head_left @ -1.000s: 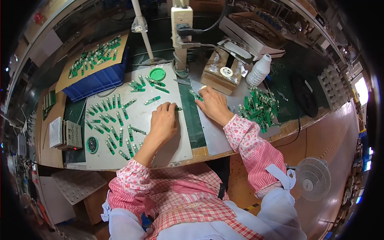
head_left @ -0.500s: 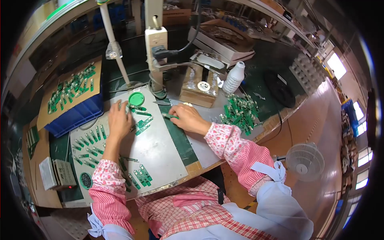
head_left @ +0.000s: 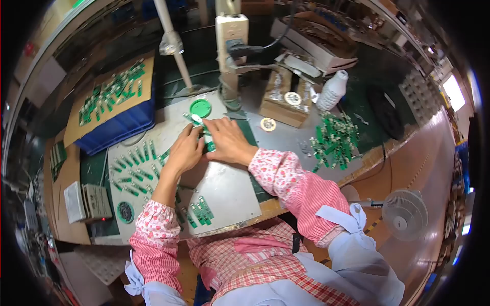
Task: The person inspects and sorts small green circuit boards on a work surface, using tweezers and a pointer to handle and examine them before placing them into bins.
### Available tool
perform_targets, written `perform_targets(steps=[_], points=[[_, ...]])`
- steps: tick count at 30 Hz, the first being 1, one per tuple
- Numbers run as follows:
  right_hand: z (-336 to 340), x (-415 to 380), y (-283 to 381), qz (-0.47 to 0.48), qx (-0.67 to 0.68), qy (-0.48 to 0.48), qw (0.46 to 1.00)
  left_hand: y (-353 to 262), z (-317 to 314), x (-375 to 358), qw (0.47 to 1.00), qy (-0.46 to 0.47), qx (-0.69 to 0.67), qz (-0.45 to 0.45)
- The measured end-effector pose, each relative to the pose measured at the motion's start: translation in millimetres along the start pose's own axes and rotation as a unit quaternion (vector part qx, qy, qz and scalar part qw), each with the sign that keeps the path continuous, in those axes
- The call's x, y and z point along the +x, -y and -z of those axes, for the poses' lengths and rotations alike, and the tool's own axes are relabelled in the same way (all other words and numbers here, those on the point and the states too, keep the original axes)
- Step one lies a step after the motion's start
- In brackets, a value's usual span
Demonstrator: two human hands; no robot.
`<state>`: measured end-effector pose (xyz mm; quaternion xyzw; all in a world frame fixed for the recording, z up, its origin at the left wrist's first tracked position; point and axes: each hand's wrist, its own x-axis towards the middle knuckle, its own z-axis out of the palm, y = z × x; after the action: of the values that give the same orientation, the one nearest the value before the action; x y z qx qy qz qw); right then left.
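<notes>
My left hand [head_left: 185, 149] and my right hand [head_left: 228, 141] meet over the light grey sheet, just below a round green lid [head_left: 200, 107]. Pinched in my right hand is a small green circuit board [head_left: 210, 145], its far part partly covered by the fingers. My left fingers are bent and close together against the right hand; what lies beneath their tips is hidden. A small white piece [head_left: 197, 119] shows just beyond the fingertips. On the sheet to the left, several circuit boards [head_left: 135, 175] lie in fanned rows, and several more [head_left: 201, 210] lie near the front edge.
A blue crate [head_left: 117, 133] topped with cardboard and boards stands at left. At right are a heap of boards [head_left: 334, 140], a white bottle [head_left: 333, 91] and a cardboard box [head_left: 284, 104]. A post with a socket [head_left: 232, 35] rises behind; a small dish [head_left: 125, 212] sits front left.
My right hand has moved left with the circuit board, and both hands have come together. The camera view has shifted, so the bench appears farther right and slightly higher.
</notes>
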<state>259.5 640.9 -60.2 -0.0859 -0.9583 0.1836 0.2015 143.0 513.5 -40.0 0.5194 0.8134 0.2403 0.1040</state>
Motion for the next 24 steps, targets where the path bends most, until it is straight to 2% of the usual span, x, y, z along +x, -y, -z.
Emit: perform_targets(steps=[3, 5, 6, 8, 10, 13, 17, 20, 24], points=[[-0.8, -1.6, -1.8, 0.017, 0.008, -0.012, 1.000, 18.0, 18.6, -0.6, 0.998, 0.023, -0.057, -0.021], [-2.8, -0.5, -0.9, 0.015, 0.001, -0.012, 1.000, 21.1, 38.4, -8.6, 0.998, 0.047, 0.004, -0.032], [-4.4, 0.9, 0.3, 0.005, -0.003, -0.022, 1.000, 20.9, 44.3, -8.2, 0.996, 0.091, 0.006, 0.012], [-11.1, 7.2, 4.8, -0.016, -0.011, -0.043, 0.999, 27.1, 40.8, -3.9, 0.994, 0.100, 0.044, 0.030], [-15.9, 12.0, 9.5, -0.042, 0.000, -0.019, 0.999, 33.7, 36.9, 3.5, 0.993, 0.092, 0.061, 0.047], [-20.0, 12.6, 17.5, -0.058, 0.004, -0.022, 0.998, 40.6, 33.4, 21.9, 0.995, 0.060, 0.085, -0.004], [-24.0, 8.1, 21.9, -0.053, -0.002, -0.052, 0.997, 47.5, 34.0, 45.6, 0.989, 0.095, 0.105, -0.030], [-24.5, 6.7, 21.1, -0.064, -0.015, -0.073, 0.995, 30.1, 48.0, 44.8, 0.974, 0.148, 0.170, -0.001], [-18.3, 8.3, 22.9, -0.086, -0.009, -0.056, 0.995, 39.9, 46.6, 32.9, 0.982, 0.132, 0.135, -0.011]])
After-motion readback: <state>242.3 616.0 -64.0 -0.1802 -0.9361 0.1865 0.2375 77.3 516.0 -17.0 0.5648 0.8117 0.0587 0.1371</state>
